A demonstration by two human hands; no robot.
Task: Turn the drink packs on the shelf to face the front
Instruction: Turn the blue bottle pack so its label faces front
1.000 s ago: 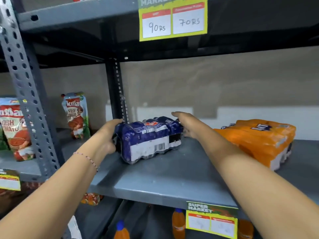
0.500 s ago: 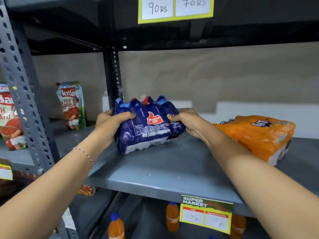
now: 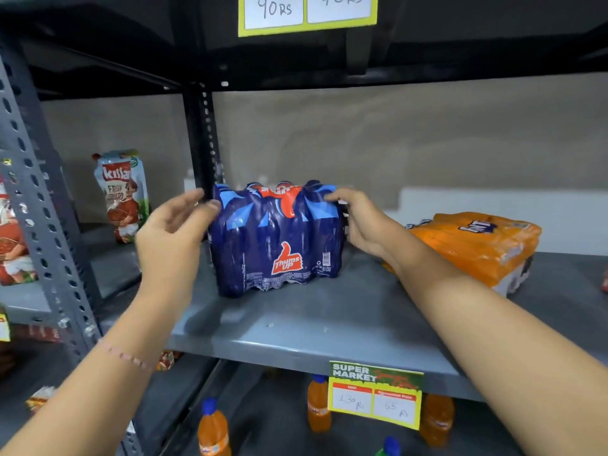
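On the grey shelf, mid-bay, a blue drink pack now stands upright w/ its red thumbs-up logo square to the front — a second ago it lay flat on its side, barcode label toward the aisle, and half a second ago it was mid-tilt betw. both hands. The left hand is open, fingers spread and blurred, thumb tip just at the pack's upper left corner, palm apart from the wrap; looks like a release rather than a hold. The right hand cups the pack's right side, fingertips on the top right shoulder, thumb hidden behind the wrap, so a light steadying touch is the best read; a firm grasp can't be confirmed. Pack sits toward the back-left of the bay, near the dark upright post, base down on the shelf. Its long axis runs left-right along the shelf, bottle caps up, printed face toward the viewer, maybe a touch angled left. For the task, this pack appears done. An orange drink pack to the right, well apart from the blue one, lies on its side w/ a white end facing front-right, logo up — probably the next to be turned. Ketchup pouches stand in the bay to the left.
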